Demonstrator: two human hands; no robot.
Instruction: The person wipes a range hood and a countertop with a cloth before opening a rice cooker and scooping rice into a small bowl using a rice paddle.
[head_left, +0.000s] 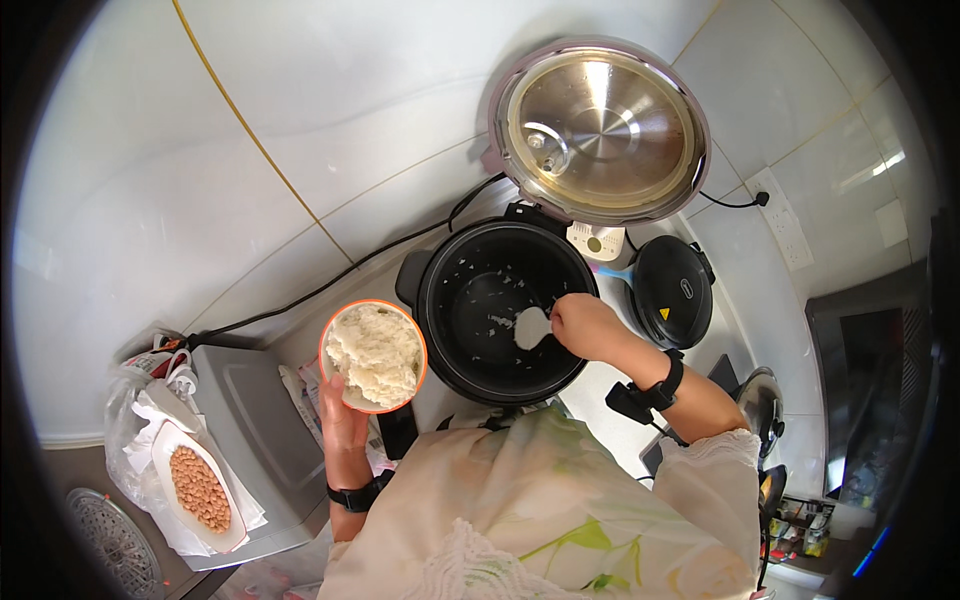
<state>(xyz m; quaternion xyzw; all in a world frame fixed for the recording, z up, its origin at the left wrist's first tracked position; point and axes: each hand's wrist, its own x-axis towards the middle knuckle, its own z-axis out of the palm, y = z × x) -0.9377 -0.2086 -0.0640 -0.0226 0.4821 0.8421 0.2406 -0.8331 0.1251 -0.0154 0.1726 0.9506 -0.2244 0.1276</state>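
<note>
My left hand holds an orange-rimmed bowl heaped with cooked white rice, just left of the cooker. In my right hand is a white rice paddle, its blade over the inside of the black inner pot. Scattered rice grains cling to the bottom and walls of this pot, which sits in an electric pressure cooker. The cooker's round steel-lined lid stands raised behind it.
A black round electric appliance stands right of the cooker, near a white device. A black power cord runs along the tiled wall. At left, a dish of peanuts rests on papers atop a grey box-shaped appliance. A wall socket strip is at right.
</note>
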